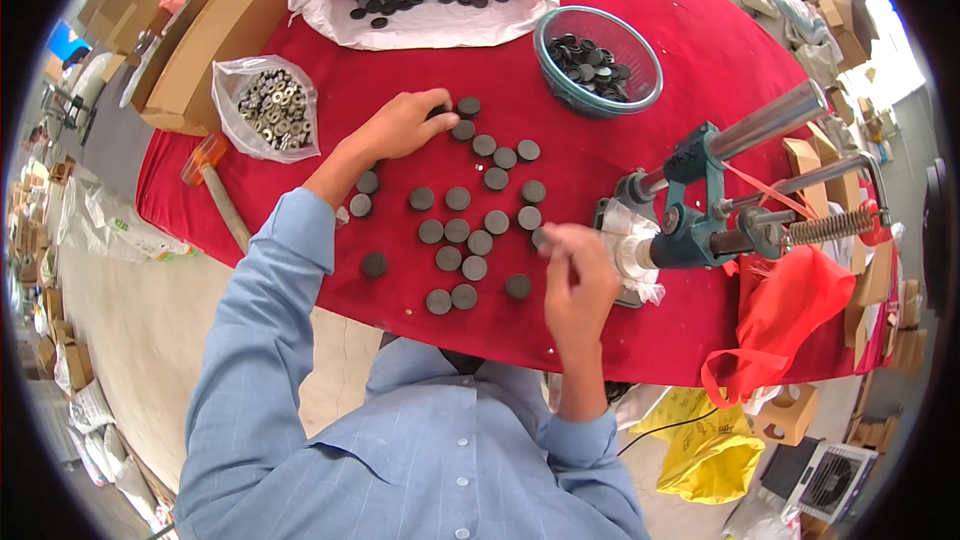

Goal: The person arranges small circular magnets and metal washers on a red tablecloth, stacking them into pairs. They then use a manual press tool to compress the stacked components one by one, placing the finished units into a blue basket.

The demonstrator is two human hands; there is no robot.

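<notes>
Several round black discs (pixel 457 199) lie scattered on the red cloth in front of me. At the far side of them, my left hand (pixel 408 124) has its fingers closed over a black disc, which they partly hide. Another disc (pixel 468 107) lies just right of those fingertips. My right hand (pixel 582 275) is at the right side of the group, slightly blurred, its thumb and finger pinching a black disc (pixel 541 238). Close to it lie one disc (pixel 529 217) beyond and another disc (pixel 517 286) nearer my body.
A teal press (pixel 690 190) stands at the right, by a red bag (pixel 795 305). A teal basket (pixel 598 108) and a white sack (pixel 420 35) hold more black discs. At left are a clear bag (pixel 228 90) of metal parts, a hammer (pixel 225 198) and a cardboard box (pixel 215 45).
</notes>
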